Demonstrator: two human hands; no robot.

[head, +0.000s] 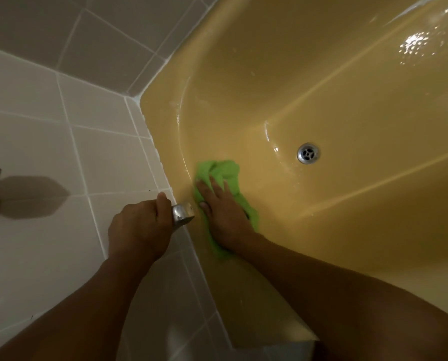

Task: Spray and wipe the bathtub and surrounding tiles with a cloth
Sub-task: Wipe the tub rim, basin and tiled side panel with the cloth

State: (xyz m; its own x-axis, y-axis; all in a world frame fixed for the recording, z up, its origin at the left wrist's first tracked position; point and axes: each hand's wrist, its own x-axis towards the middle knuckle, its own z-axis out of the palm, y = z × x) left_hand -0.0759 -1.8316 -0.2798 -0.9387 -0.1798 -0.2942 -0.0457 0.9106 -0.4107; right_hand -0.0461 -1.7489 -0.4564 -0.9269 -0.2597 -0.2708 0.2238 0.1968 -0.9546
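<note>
Two hands: right hand (224, 217) spread flat on cloth (225, 170), left hand (137, 227) curled round tap (182, 214).
Looks soft, light; likely slides best palmed on slick bathtub (322, 87).

Dim, glare on wet bathtub (348, 82)

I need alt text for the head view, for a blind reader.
A right hand presses a green cloth flat against the inner wall of a yellow bathtub, near its drain. The left hand grips a chrome fitting by the wall tiles.
</note>
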